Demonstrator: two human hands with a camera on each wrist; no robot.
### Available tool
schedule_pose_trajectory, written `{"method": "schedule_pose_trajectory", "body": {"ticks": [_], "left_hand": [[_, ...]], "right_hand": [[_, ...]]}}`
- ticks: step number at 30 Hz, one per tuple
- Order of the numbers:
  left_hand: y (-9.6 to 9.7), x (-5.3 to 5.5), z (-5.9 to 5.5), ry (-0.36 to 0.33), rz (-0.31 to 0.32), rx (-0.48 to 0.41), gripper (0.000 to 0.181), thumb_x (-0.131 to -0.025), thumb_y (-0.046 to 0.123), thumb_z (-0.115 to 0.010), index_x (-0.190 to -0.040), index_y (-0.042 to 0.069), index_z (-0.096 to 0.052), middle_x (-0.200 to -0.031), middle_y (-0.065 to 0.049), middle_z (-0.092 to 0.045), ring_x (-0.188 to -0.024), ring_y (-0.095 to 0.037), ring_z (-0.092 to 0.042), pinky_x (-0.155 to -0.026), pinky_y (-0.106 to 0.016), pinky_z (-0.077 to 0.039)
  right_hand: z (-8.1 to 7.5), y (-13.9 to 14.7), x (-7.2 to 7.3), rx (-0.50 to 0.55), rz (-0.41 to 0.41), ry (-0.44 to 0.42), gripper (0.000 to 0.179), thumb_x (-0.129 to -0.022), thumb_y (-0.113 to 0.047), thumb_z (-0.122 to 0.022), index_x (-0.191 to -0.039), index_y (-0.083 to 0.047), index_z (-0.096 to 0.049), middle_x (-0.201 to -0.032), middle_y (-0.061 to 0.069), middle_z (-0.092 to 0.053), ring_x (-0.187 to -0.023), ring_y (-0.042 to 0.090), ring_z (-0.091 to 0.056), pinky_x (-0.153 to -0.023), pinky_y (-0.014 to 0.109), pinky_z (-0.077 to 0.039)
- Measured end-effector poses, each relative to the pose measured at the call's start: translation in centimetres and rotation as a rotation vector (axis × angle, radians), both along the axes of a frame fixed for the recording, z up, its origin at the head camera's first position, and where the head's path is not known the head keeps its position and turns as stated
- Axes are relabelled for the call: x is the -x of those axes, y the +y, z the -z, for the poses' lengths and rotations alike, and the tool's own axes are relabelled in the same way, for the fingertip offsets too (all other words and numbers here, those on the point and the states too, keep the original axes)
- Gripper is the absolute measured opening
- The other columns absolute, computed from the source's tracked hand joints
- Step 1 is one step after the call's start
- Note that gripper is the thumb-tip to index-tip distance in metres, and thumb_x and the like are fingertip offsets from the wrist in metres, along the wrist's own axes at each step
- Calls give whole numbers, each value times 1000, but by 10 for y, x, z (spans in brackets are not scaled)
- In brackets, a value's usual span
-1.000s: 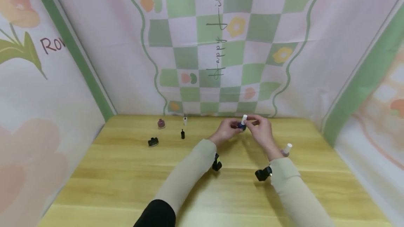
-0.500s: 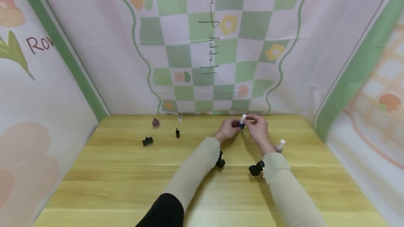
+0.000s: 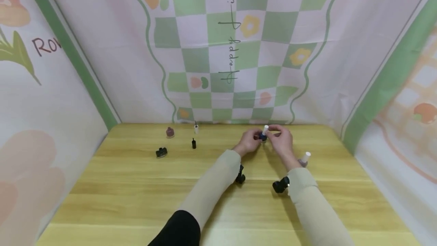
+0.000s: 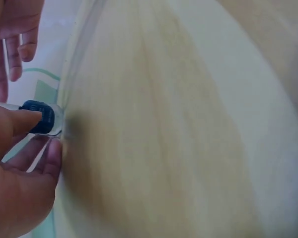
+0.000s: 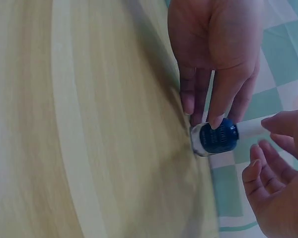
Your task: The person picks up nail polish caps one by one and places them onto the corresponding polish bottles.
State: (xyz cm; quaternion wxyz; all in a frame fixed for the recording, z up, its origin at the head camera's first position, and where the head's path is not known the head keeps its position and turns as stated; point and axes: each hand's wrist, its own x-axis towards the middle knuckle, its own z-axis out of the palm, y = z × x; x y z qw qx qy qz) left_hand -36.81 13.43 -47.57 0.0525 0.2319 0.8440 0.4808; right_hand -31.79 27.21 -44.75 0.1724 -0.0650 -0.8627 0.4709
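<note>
Left hand (image 3: 250, 141) in a pinching grip on blue nail polish bottle (image 5: 219, 138), right hand (image 3: 282, 142) pinching its white cap (image 5: 252, 127), near far edge of worktop (image 3: 136, 193), white-capped lilac bottle (image 3: 303, 161) on worktop's right, plum bottle (image 3: 170, 133) on worktop's left

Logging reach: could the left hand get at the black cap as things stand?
Probably yes: nothing stands between the left hand and the black cap, though that hand would need to release the blue bottle first.

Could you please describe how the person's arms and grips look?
The left sleeve and right sleeve are beige, with cuffs; black cloth shows higher on the left. Small black devices sit by both wrists. The left grip and right grip are bare.
</note>
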Motion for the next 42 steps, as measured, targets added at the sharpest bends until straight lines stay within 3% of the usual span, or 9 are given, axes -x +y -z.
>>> {"method": "schedule_pose_trajectory", "body": {"ticks": [5, 13, 22, 32, 37, 42], "left_hand": [[-12, -9, -7, -62, 6, -15, 46, -98, 1, -65, -142, 1, -55, -136, -18, -63, -117, -29, -67, -96, -28, -55], [-39, -21, -23, -85, 67, 84, 51, -99, 16, -69, -145, 5, -50, -141, -18, -58, -123, -30, -63, -97, -32, -56], [-71, -33, -27, -63, 141, 166, 49, -103, 24, -65, -146, 5, -50, -145, -17, -55, -123, -30, -63, -95, -30, -56], [-110, -50, -28, 27, 164, 191, 45, -103, 22, -64, -141, 2, -54, -139, -20, -59, -113, -28, -67, -93, -26, -56], [-134, -61, -33, 20, 167, 198, 44, -104, 23, -63, -141, 1, -54, -140, -20, -58, -114, -28, -66, -94, -27, -55], [-159, -71, -33, 2, 141, 204, 46, -104, 24, -62, -143, 1, -53, -142, -17, -57, -115, -26, -65, -96, -29, -55]], "right_hand": [[-8, -3, -9, -60, -15, -4, 37, -96, -10, -70, -130, 2, -61, -130, 23, -63, -100, 35, -64, -65, 19, -51], [-27, -6, -24, -90, -26, 34, 40, -94, -5, -68, -132, 3, -59, -130, 22, -59, -97, 31, -60, -62, 18, -49], [-43, -17, -38, -171, -97, 41, 42, -92, -3, -64, -133, 3, -58, -129, 25, -58, -100, 36, -62, -64, 21, -50], [-41, -39, -51, -214, -291, -1, 43, -95, -4, -65, -135, 5, -56, -127, 29, -59, -102, 39, -63, -71, 32, -57], [-36, -47, -56, -243, -361, -9, 44, -94, -3, -67, -135, 7, -55, -126, 28, -58, -105, 40, -62, -82, 46, -57], [-32, -58, -57, -259, -441, -22, 44, -96, -6, -67, -137, 5, -55, -128, 27, -58, -107, 42, -62, -77, 47, -59]]}}
